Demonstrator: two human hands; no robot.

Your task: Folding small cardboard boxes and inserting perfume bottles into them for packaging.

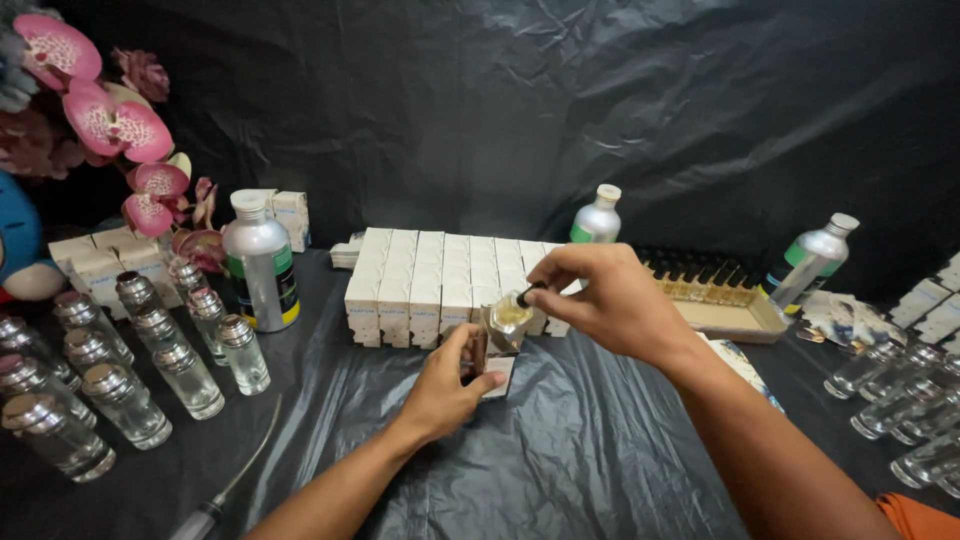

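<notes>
Nearest the camera, two bare forearms reach over the black-sheeted tabletop (600,450). The left hand (447,385) is wrapped around a small glass bottle (505,322) holding yellowish liquid, while the right hand (610,300) pinches a dark cap (525,294) at the bottle's mouth. Just behind the hands stand rows of small white boxes (430,280). Left of the left hand stand empty clear silver-capped bottles (150,360) and a silver canister (260,265); right of the right hand sits a cardboard tray (735,318) of small vials.

The right hand (610,300) hides the small bottle's (508,318) cap, and the syringe (225,495) runs off the bottom edge.
</notes>
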